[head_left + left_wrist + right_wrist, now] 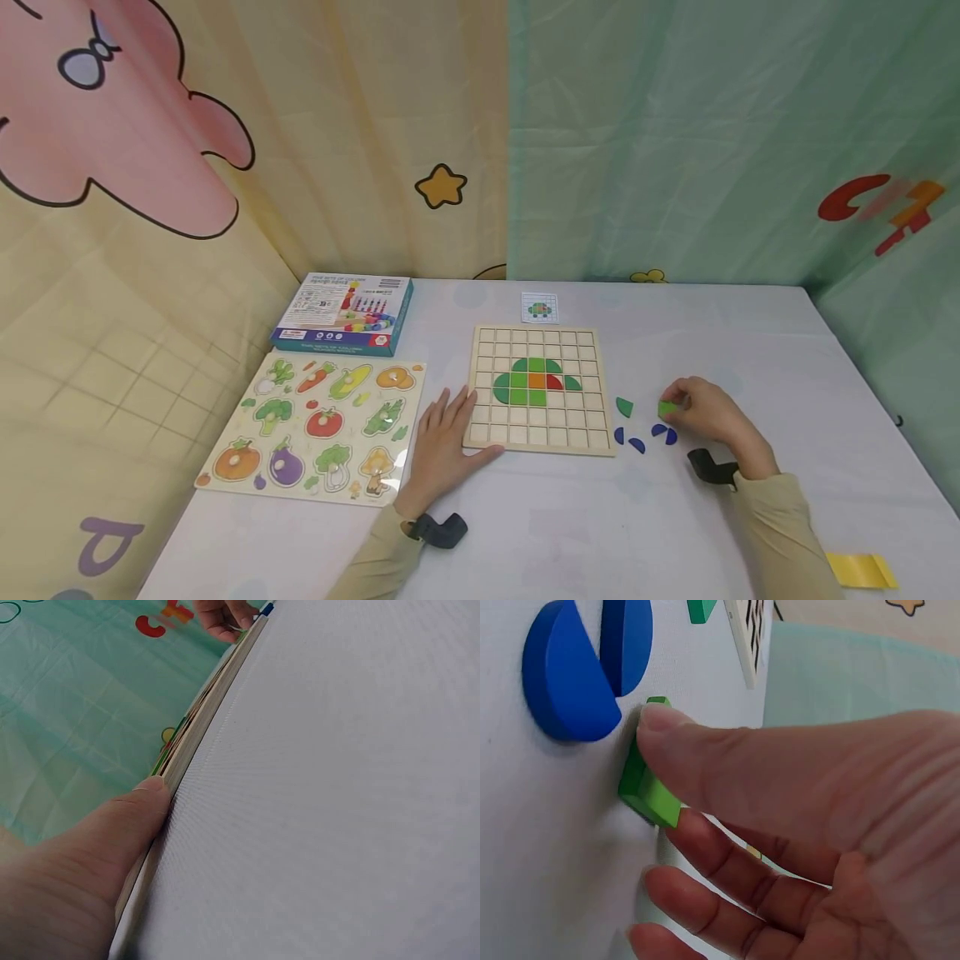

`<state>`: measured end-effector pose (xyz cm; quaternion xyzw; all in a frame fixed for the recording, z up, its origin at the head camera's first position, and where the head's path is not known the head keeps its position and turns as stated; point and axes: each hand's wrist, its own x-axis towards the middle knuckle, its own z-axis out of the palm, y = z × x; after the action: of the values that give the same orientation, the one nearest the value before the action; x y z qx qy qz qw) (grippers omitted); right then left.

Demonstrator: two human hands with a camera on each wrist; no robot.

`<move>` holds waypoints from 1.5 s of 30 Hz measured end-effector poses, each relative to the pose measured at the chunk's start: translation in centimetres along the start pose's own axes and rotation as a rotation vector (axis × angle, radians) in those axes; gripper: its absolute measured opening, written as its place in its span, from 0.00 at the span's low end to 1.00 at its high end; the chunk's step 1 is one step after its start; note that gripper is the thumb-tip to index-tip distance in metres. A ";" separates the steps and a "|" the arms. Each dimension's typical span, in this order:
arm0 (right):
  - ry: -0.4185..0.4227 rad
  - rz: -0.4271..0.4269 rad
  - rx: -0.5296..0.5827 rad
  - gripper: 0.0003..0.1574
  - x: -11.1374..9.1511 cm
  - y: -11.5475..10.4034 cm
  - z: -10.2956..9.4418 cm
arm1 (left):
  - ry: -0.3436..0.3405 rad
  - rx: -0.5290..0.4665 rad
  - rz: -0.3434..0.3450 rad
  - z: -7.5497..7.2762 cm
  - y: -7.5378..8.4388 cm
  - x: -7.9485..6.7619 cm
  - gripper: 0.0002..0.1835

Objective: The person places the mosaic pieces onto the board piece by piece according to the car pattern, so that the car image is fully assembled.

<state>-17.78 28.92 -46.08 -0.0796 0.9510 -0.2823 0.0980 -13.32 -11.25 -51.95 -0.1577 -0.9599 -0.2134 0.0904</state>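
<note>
My right hand point(711, 414) pinches a light green block point(660, 801) between thumb and fingers, at the table surface right of the board. The wooden grid board point(557, 436) carries green, orange and red pieces in a rounded pattern. At the board's lower left corner rests my left hand point(446, 454), its fingers spread and the thumb along the front edge. Between board and right hand lie a dark green quarter-round piece point(624, 407) and several blue half-round pieces point(637, 446). Two of the blue ones sit close to the pinched block in the right wrist view.
Behind the board lies a small pattern card point(539, 307). To the left are a vegetable picture board point(300, 487) and a boxed toy set point(341, 312) behind it. A yellow strip point(862, 571) lies at the front right. Curtains hang behind the white table point(570, 517).
</note>
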 end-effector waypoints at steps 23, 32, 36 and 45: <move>0.160 -0.030 0.005 0.05 0.4 -3.0 0.8 | -0.009 0.013 -0.007 0.0 0.0 0.1 0.50; 0.147 -0.102 0.082 0.09 1.9 -6.3 2.8 | -0.012 0.008 -0.010 0.0 -0.1 0.1 0.51; 0.121 -0.152 0.104 0.07 2.8 -7.7 3.7 | -0.008 0.007 -0.007 0.0 -0.1 0.0 0.51; 0.096 -0.309 0.119 0.02 4.0 -9.8 5.5 | 0.003 0.003 0.004 0.2 -0.1 0.0 0.50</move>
<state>-19.45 17.12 -45.81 -0.2052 0.9127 -0.3531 0.0123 -13.41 -11.29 -52.17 -0.1589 -0.9598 -0.2120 0.0927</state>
